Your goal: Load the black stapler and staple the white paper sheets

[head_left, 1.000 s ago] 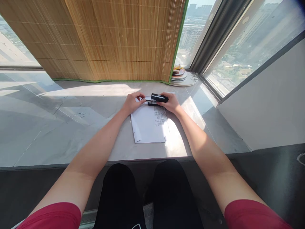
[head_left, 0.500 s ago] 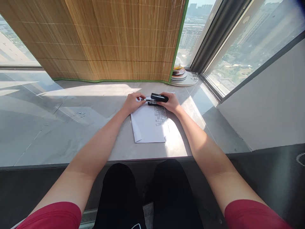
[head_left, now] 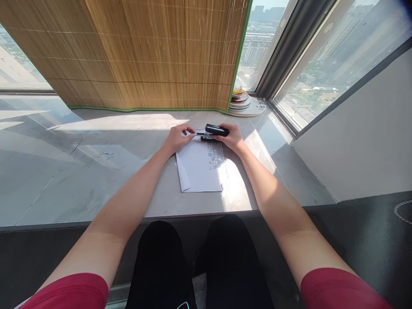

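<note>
While hands (head_left: 178, 137) (head_left: 232, 136) hold stapler (head_left: 215, 129), blind (head_left: 144, 56) part-hides plates (head_left: 240, 104).

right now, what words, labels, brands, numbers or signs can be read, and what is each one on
No text can be read.
Stapler: small pale marks or glints on the black top, too small and blurred to read.
Paper: rows of tiny dark marks, too small to tell whether they are writing.
Bottom plate: dark lines at its right side, no readable words.
</note>
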Tool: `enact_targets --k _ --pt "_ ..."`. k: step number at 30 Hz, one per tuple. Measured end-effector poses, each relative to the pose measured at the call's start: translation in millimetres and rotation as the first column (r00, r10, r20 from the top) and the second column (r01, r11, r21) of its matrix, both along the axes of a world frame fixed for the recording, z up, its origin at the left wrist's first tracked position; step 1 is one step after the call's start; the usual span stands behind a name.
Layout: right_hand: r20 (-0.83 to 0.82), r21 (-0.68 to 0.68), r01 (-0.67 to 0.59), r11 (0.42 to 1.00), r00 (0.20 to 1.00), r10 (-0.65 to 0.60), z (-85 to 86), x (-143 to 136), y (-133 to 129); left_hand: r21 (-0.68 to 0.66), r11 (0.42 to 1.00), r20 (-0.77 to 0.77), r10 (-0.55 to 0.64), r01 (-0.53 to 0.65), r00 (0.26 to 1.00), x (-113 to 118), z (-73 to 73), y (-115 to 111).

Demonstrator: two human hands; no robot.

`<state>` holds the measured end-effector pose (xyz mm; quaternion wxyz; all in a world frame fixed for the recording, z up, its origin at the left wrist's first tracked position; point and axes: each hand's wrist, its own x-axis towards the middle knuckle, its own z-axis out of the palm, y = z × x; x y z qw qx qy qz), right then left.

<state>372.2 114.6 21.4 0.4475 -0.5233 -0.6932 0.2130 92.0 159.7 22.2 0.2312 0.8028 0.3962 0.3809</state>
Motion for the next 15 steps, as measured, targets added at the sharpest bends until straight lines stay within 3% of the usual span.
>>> enact_targets --k 7,15 --pt "-0.094 -0.014 0.001 1.0 0.996 -0.002 1.3 4 -1 0.03 0.999 0.153 -0.021 0.017 0.988 -2 0.6 -3" --pt "-0.041 0.037 -0.126 0.991 0.991 0.127 5.8 -22 -7 -0.03 0.994 0.179 -0.095 0.102 0.979 6 0.5 -11"
